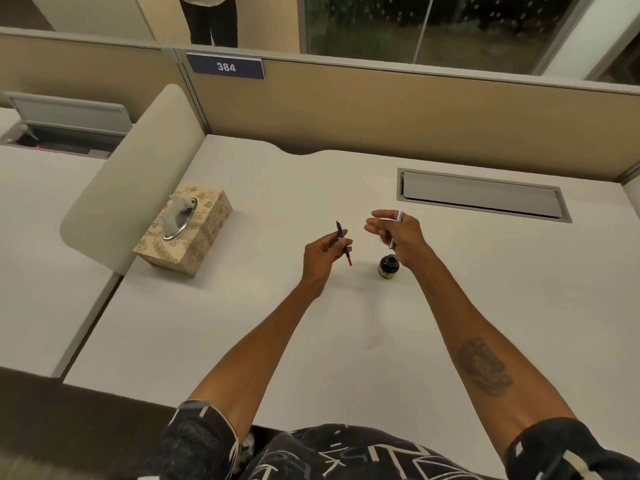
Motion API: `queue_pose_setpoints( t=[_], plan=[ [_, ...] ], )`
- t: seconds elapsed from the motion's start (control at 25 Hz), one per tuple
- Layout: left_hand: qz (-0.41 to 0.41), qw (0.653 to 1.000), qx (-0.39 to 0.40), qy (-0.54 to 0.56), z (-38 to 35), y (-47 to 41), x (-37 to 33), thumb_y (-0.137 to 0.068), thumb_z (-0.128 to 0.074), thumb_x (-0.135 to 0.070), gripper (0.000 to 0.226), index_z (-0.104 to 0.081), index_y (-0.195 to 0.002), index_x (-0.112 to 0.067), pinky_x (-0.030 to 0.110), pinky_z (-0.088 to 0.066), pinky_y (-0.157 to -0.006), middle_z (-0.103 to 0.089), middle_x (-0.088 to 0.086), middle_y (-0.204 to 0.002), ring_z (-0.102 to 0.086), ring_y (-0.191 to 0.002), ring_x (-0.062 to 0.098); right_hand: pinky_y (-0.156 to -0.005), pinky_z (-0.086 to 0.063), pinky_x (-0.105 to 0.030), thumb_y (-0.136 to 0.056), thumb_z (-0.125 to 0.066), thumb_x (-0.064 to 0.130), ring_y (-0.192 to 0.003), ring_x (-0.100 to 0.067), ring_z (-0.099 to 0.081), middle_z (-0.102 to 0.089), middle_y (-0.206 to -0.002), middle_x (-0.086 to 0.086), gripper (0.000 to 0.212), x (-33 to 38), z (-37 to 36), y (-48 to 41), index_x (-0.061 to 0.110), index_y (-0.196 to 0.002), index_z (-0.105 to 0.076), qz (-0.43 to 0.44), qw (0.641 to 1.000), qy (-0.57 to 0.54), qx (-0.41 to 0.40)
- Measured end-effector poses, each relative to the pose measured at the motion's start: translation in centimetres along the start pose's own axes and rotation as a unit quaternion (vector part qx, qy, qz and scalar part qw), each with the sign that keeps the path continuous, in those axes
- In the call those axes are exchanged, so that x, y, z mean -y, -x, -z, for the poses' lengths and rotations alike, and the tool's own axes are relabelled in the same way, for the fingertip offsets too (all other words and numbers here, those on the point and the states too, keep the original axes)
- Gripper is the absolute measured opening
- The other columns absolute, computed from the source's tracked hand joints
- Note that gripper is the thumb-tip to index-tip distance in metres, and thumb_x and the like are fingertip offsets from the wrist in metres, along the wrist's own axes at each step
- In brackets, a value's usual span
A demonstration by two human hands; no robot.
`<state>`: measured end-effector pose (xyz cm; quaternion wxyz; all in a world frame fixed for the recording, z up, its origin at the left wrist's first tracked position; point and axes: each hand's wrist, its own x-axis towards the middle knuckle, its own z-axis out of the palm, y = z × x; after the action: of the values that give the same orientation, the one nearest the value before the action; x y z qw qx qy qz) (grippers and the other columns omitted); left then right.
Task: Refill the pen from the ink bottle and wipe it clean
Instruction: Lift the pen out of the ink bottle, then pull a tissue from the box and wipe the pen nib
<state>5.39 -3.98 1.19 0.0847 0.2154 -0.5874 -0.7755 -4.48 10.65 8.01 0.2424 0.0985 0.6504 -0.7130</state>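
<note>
- Two bare hands hover above a pale matte desk; both forearms run out of the bottom edge into dark patterned sleeves.
- The left hand pinches the pen's inner section, a thin stick, dark at its upper tip and red at the lower end; the nib is too small to make out.
- The right hand curls its fingers around the pen barrel, a slim silvery tube partly hidden by the palm.
- The ink bottle, small, round and dark, stands uncapped on the desk just below the right hand; its yellowish label cannot be read.
- A nameplate on the partition reads "384".
- A cardboard tissue box with a leaf print sits well to the left, a tissue poking through its oval opening.
- A closed grey cable hatch lies flush in the desk.
</note>
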Motion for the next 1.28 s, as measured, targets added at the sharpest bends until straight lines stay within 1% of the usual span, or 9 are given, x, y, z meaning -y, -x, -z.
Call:
queue_pose_setpoints(
  t=[0.12, 0.28, 0.52, 0.68, 0.88, 1.04, 1.12, 1.2, 1.28],
  plan=[
    [-0.006, 1.0, -0.024, 0.006, 2.3, 0.3, -0.2, -0.094, -0.066, -0.01, 0.021, -0.071, -0.114, -0.006, 0.031, -0.057, -0.09, -0.072, 0.021, -0.114, -0.073, -0.091, 0.027, -0.046, -0.044, -0.011, -0.089, -0.067, 0.004, -0.092, -0.023, -0.075, -0.074, -0.105, -0.015, 0.025, 0.1, -2.7, -0.3, 0.004, -0.114, -0.067, 0.018, 0.998, 0.058, 0.028],
    [-0.01, 0.997, -0.072, 0.017, 5.5, 0.9, -0.3, -0.093, -0.067, -0.011, 0.015, -0.074, -0.107, -0.012, 0.034, -0.058, -0.094, -0.071, 0.018, -0.119, -0.073, -0.098, 0.032, -0.057, -0.051, -0.014, -0.091, -0.065, 0.005, -0.094, -0.024, -0.074, -0.074, -0.105, -0.014, 0.025, 0.4, -6.9, -0.3, 0.006, -0.116, -0.068, 0.035, 0.992, 0.094, 0.076],
    [-0.011, 0.988, -0.149, 0.031, 10.9, 1.9, -0.8, -0.093, -0.067, -0.01, 0.029, -0.069, -0.119, 0.001, 0.036, -0.057, -0.095, -0.076, 0.015, -0.105, -0.074, -0.096, 0.032, -0.049, -0.044, -0.012, -0.092, -0.063, 0.007, -0.091, -0.022, -0.075, -0.075, -0.104, -0.011, 0.02, -0.4, -13.9, -0.2, 0.011, -0.111, -0.07, 0.042, 0.973, 0.179, 0.137],
    [-0.022, 0.981, -0.189, 0.044, 14.8, 3.0, -1.1, -0.093, -0.067, -0.01, 0.027, -0.07, -0.118, -0.001, 0.036, -0.057, -0.095, -0.075, 0.018, -0.108, -0.074, -0.095, 0.031, -0.047, -0.039, -0.015, -0.092, -0.065, 0.013, -0.087, -0.018, -0.075, -0.075, -0.102, -0.007, 0.019, -1.6, -18.6, 0.1, 0.013, -0.11, -0.071, 0.039, 0.96, 0.221, 0.169],
    [-0.031, 0.974, -0.217, 0.051, 18.7, 3.9, -1.4, -0.093, -0.068, -0.011, 0.02, -0.073, -0.111, -0.007, 0.041, -0.056, -0.098, -0.073, 0.019, -0.113, -0.074, -0.093, 0.029, -0.054, -0.037, -0.024, -0.09, -0.066, 0.018, -0.08, -0.016, -0.076, -0.076, -0.102, -0.006, 0.019, -2.9, -23.8, -0.2, 0.016, -0.108, -0.072, 0.062, 0.939, 0.269, 0.205],
    [-0.023, 0.97, -0.235, 0.062, 20.8, 4.0, -1.4, -0.093, -0.067, -0.011, 0.023, -0.072, -0.115, -0.007, 0.042, -0.055, -0.099, -0.074, 0.018, -0.11, -0.073, -0.096, 0.029, -0.061, -0.045, -0.02, -0.087, -0.068, 0.019, -0.073, -0.011, -0.074, -0.074, -0.107, -0.004, 0.026, -3.6, -28.1, -0.7, 0.013, -0.112, -0.072, 0.129, 0.901, 0.351, 0.22],
    [-0.017, 0.969, -0.238, 0.07, 21.6, 3.9, -1.1, -0.093, -0.067, -0.01, 0.026, -0.07, -0.118, -0.004, 0.041, -0.055, -0.099, -0.075, 0.016, -0.107, -0.073, -0.097, 0.029, -0.066, -0.054, -0.021, -0.087, -0.069, 0.019, -0.074, -0.014, -0.074, -0.072, -0.113, -0.006, 0.027, -3.8, -30.4, -0.9, 0.011, -0.112, -0.072, 0.167, 0.874, 0.389, 0.236],
    [-0.01, 0.968, -0.241, 0.074, 22.3, 4.0, -0.8, -0.093, -0.066, -0.01, 0.028, -0.069, -0.121, -0.002, 0.041, -0.055, -0.099, -0.075, 0.014, -0.103, -0.073, -0.096, 0.029, -0.079, -0.059, -0.03, -0.086, -0.07, 0.018, -0.08, -0.019, -0.073, -0.068, -0.122, -0.009, 0.028, -4.0, -32.8, -1.3, 0.013, -0.113, -0.072, 0.2, 0.843, 0.438, 0.241],
    [-0.008, 0.967, -0.244, 0.074, 22.7, 4.1, -0.5, -0.093, -0.067, -0.011, 0.028, -0.069, -0.12, -0.003, 0.041, -0.055, -0.099, -0.076, 0.012, -0.102, -0.073, -0.097, 0.03, -0.085, -0.056, -0.034, -0.085, -0.07, 0.02, -0.095, -0.024, -0.07, -0.066, -0.127, -0.009, 0.033, -4.3, -34.9, -1.7, 0.02, -0.118, -0.07, 0.225, 0.806, 0.494, 0.237]
  ],
)
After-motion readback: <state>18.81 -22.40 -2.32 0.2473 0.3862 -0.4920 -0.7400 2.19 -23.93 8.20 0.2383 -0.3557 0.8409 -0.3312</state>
